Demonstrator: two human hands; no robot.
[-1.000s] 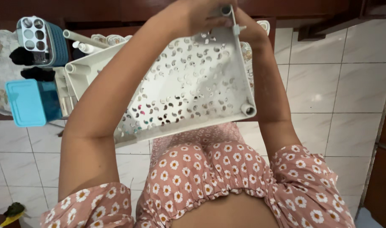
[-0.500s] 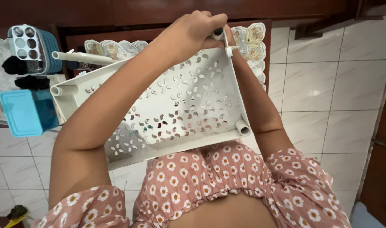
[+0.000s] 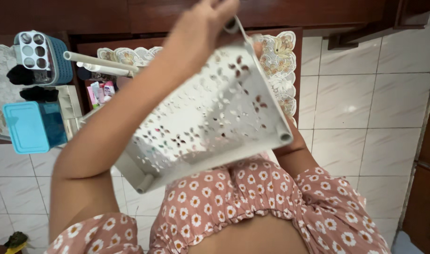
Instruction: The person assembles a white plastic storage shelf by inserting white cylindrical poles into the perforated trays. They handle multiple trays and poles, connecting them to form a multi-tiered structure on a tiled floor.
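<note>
Above the lap, the left hand (image 3: pixel 203 28) closes its grip on the perforated white tray's (image 3: pixel 210 117) far corner, tilting it; the right hand's grip is hidden behind.

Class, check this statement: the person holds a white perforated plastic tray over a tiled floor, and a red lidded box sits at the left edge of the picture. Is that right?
Not quite. The lidded box at the left edge is light blue, not red, as the head view shows. The rest stands: the white perforated plastic tray is held over the tiled floor, the left hand gripping its far end.
</note>
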